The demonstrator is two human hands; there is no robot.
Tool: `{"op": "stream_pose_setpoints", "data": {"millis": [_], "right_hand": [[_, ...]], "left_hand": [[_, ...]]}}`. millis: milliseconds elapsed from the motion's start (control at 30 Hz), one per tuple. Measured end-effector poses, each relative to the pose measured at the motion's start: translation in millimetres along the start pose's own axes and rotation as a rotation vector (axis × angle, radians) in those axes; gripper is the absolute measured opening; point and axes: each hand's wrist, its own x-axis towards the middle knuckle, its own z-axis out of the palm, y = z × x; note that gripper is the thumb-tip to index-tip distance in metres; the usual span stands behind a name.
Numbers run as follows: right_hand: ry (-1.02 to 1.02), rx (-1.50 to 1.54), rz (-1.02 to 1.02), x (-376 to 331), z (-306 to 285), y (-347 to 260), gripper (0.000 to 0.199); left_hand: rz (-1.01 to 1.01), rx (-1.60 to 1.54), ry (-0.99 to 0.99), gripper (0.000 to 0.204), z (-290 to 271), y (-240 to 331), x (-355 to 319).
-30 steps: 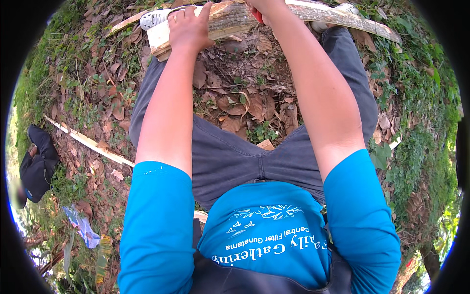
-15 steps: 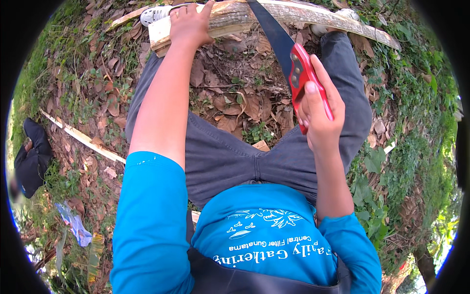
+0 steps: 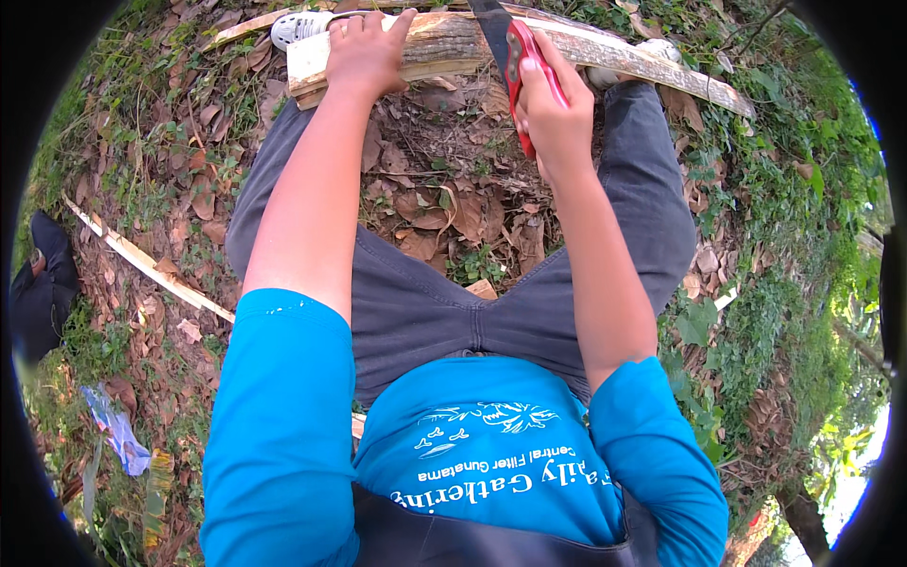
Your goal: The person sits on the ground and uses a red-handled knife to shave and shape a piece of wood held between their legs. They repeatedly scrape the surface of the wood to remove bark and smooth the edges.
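My right hand is closed around the red handle of a handsaw. The saw's dark blade points away from me, over the wood, and its far end runs out of the frame. Under it lies a thick piece of wood with rough bark and a pale cut end at the left. My left hand grips this wood near the cut end, its fingers over the top and its thumb toward the saw.
A long, thin bark-covered strip extends right, by my right foot. My left foot wears a white clog. Another pale wood strip lies at the left, near a person in dark clothes. Dry leaves and weeds cover the ground.
My right hand has moved left and away from me, bringing the saw further over the wood. My left hand keeps its place on the wood.
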Motion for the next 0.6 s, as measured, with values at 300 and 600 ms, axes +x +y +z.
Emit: {"op": "stream_pose_setpoints", "data": {"millis": [300, 600], "right_hand": [[-0.037, -0.031, 0.135, -138.7, -68.0, -85.7, 0.051], [0.137, -0.106, -0.098, 84.1, 36.0, 22.5, 0.047]], "left_hand": [[-0.005, 0.075, 0.107, 0.114, 18.3, 3.5, 1.5], [-0.003, 0.030, -0.024, 0.122, 0.3, 18.1, -0.6]]}}
